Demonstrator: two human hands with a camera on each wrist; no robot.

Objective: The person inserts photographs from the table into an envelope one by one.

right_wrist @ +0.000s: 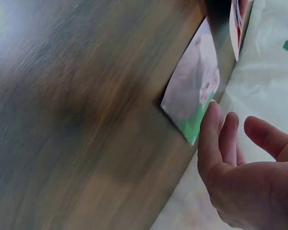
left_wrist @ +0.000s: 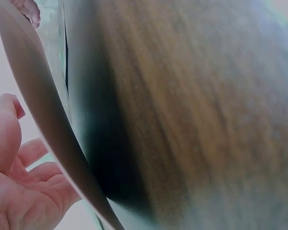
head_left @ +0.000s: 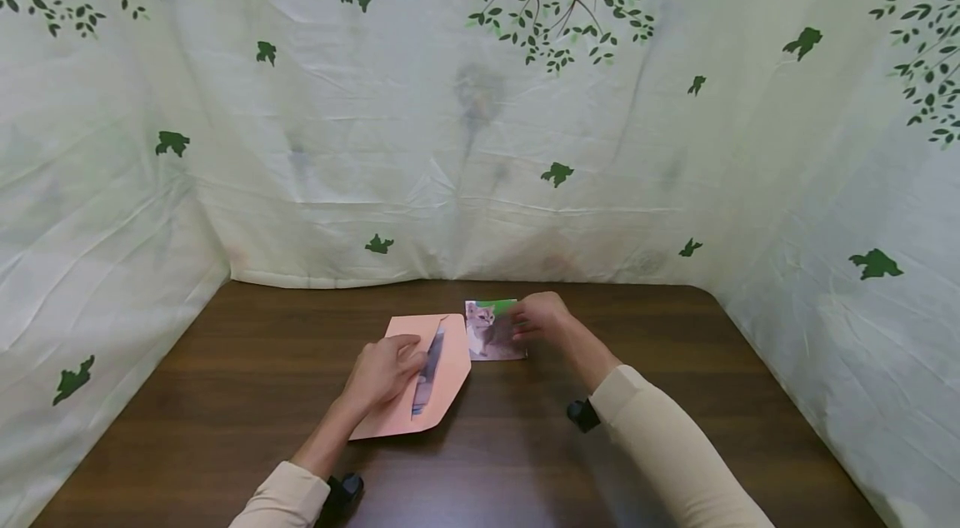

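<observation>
A pink envelope [head_left: 450,378], tilted with its near part raised off the table, has a slit-like opening where a printed picture [head_left: 426,382] shows. My left hand [head_left: 382,374] holds the envelope at its left part, fingers over the face beside the opening. From the left wrist view, the envelope [left_wrist: 48,105] appears edge-on and hides the fingertips of that hand [left_wrist: 24,182]. Right of the envelope lies a kitten picture card [head_left: 487,336] with a green upper part. My right hand [head_left: 542,316] hovers at the card's right edge, its fingers [right_wrist: 211,129] loosely extended; contact is unclear.
Both things are on a dark brown wooden table [head_left: 262,378]. A pale cloth [head_left: 337,136] with printed leaves and branches hangs behind the far edge and along both sides. Dark wrist cameras [head_left: 582,415] sit under the wrists.
</observation>
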